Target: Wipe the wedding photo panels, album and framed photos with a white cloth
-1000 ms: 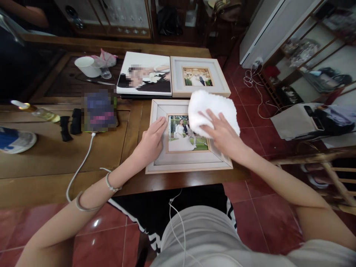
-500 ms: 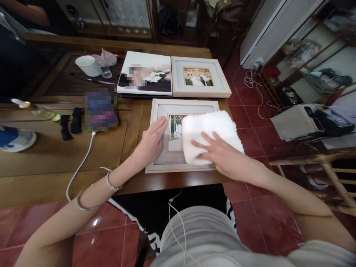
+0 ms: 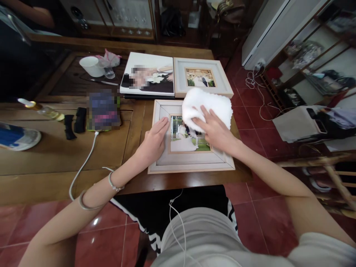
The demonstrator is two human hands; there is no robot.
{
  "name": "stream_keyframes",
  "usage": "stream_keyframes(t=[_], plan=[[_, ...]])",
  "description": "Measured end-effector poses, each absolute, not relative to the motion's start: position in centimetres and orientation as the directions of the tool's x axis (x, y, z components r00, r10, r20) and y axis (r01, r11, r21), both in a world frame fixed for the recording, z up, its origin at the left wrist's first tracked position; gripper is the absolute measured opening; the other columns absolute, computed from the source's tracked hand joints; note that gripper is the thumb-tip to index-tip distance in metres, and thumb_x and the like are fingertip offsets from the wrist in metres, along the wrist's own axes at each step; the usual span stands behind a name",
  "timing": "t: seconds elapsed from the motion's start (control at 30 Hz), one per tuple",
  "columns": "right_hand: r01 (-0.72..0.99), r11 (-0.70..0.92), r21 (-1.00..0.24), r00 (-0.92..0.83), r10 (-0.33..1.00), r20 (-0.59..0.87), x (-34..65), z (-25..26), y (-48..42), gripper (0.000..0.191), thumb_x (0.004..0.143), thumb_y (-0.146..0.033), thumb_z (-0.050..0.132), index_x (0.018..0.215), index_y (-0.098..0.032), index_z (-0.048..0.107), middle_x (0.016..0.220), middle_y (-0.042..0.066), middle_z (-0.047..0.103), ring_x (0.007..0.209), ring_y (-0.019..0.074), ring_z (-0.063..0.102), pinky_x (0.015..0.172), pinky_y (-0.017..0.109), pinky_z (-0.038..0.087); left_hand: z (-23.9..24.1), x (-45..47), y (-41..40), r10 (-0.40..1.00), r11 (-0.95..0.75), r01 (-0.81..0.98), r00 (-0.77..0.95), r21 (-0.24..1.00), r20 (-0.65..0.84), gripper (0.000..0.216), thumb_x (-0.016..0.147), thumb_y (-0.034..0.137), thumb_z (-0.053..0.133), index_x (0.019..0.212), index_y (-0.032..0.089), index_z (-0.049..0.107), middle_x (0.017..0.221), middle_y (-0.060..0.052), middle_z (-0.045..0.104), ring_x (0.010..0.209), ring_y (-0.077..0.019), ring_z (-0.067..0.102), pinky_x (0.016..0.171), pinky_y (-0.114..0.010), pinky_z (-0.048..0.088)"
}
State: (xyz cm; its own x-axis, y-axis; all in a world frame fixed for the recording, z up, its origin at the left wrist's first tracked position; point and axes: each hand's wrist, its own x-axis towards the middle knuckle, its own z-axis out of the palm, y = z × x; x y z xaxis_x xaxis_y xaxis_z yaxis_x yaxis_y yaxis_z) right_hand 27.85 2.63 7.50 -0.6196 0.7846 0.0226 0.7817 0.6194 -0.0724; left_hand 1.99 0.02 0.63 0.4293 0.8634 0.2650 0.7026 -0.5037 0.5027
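Observation:
A pale wooden picture frame lies flat near the front edge of the table, with a photo at its centre. My left hand rests on the frame's left side, fingers stretched out over the border. With my right hand I hold a fluffy white cloth against the frame's upper right part, my fingers pressed into it. The cloth hides the upper right corner and some of the photo.
Behind are a second frame and a large photo panel. To the left lie a pixelated object with a white cable, black straps, a dropper bottle and a white cup. A wooden chair stands right.
My right hand has slid the cloth up and slightly left, from the frame's lower right to its upper right. More of the photo shows. My left hand stays on the left border.

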Motion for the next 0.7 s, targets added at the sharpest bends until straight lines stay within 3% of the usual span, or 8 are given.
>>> stream_keyframes(t=[0.1,0.3,0.43,0.53,0.63,0.7], plan=[[0.785,0.618,-0.04,-0.61,0.783,0.125,27.2,6.5,5.3,0.085,0.07,0.014,0.036,0.146,-0.023,0.048,0.165,0.004,0.028,0.154,0.0352,0.009,0.12,0.067,0.023,0.6,2.0,0.1,0.863,-0.505,0.699,0.425,0.506,0.273,0.066,0.082,0.003,0.038,0.147,0.008,0.044,0.155,-0.02,0.041,0.148,-0.0305,0.035,0.119,-0.057,0.033],[0.695,0.719,-0.012,-0.718,0.692,-0.07,26.0,6.6,2.6,0.07,0.077,0.011,0.04,0.135,-0.022,0.061,0.162,0.007,0.034,0.152,0.0443,0.009,0.114,0.076,0.02,0.7,2.0,0.0,0.866,-0.5,0.706,0.424,0.502,0.266,0.066,0.082,0.002,0.037,0.147,0.007,0.044,0.155,-0.021,0.042,0.148,-0.0301,0.034,0.119,-0.056,0.033],[0.635,0.763,-0.122,-0.765,0.598,-0.24,27.0,8.8,-2.6,0.071,0.073,0.012,0.045,0.132,-0.023,0.064,0.162,0.007,0.034,0.15,0.0459,0.013,0.113,0.076,0.023,1.0,2.1,0.0,0.87,-0.493,0.722,0.423,0.485,0.255,0.065,0.082,0.001,0.037,0.147,0.006,0.044,0.155,-0.021,0.042,0.149,-0.0288,0.033,0.12,-0.054,0.032],[0.567,0.789,-0.236,-0.81,0.482,-0.333,28.4,11.5,-5.7,0.075,0.068,0.013,0.046,0.131,-0.023,0.065,0.162,0.004,0.033,0.151,0.042,0.016,0.117,0.07,0.025,1.2,2.2,-0.1,0.868,-0.496,0.726,0.428,0.477,0.25,0.065,0.082,0.001,0.037,0.146,0.005,0.045,0.154,-0.021,0.043,0.148,-0.0289,0.033,0.12,-0.054,0.032],[0.514,0.797,-0.317,-0.843,0.403,-0.355,29.1,12.9,-7.3,0.075,0.066,0.012,0.045,0.129,-0.023,0.065,0.161,0.002,0.035,0.151,0.0369,0.019,0.12,0.063,0.027,1.3,2.2,-0.1,0.868,-0.497,0.725,0.429,0.477,0.252,0.065,0.082,0.002,0.037,0.146,0.005,0.044,0.155,-0.021,0.042,0.149,-0.0292,0.033,0.119,-0.055,0.033],[0.525,0.79,-0.318,-0.842,0.427,-0.329,28.9,12.4,-7.3,0.076,0.066,0.012,0.044,0.13,-0.023,0.064,0.162,0.001,0.034,0.152,0.0362,0.018,0.12,0.063,0.027,1.2,2.2,-0.1,0.867,-0.497,0.723,0.429,0.48,0.253,0.065,0.082,0.002,0.037,0.146,0.006,0.044,0.155,-0.021,0.042,0.148,-0.0294,0.033,0.119,-0.056,0.033]])
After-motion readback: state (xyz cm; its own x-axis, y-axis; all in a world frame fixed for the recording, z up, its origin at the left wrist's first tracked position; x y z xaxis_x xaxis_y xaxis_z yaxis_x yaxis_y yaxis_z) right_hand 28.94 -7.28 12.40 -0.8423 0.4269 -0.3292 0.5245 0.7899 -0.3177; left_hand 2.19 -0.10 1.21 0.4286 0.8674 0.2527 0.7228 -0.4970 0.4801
